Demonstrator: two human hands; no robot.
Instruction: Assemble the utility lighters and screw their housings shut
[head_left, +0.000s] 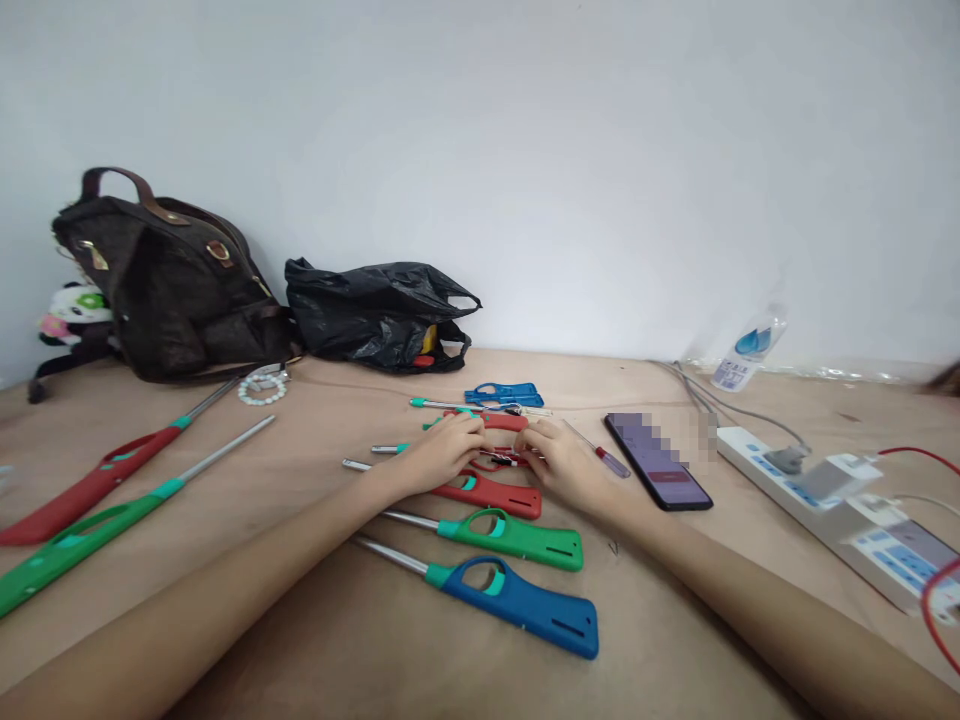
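My left hand [448,450] is bent over the left part of an opened red lighter [506,422], its fingertips hidden against the parts. From the right, my right hand [553,452] reaches the same lighter, fingers curled at thin wires and a small black part [507,460]. What either hand pinches is too small to make out. Nearer to me lie a whole red lighter [517,497], a green lighter [525,540] and a blue lighter [525,603], tubes pointing left. Behind the hands rests a blue lighter shell [517,394].
Red [112,480] and green [90,545] lighters lie left, near a beaded bracelet [262,388]. A dark backpack [180,290] and black plastic bag [367,310] stand behind. Rightward are a screwdriver [613,462], phone [679,485], power strip [810,510] and bottle [750,350].
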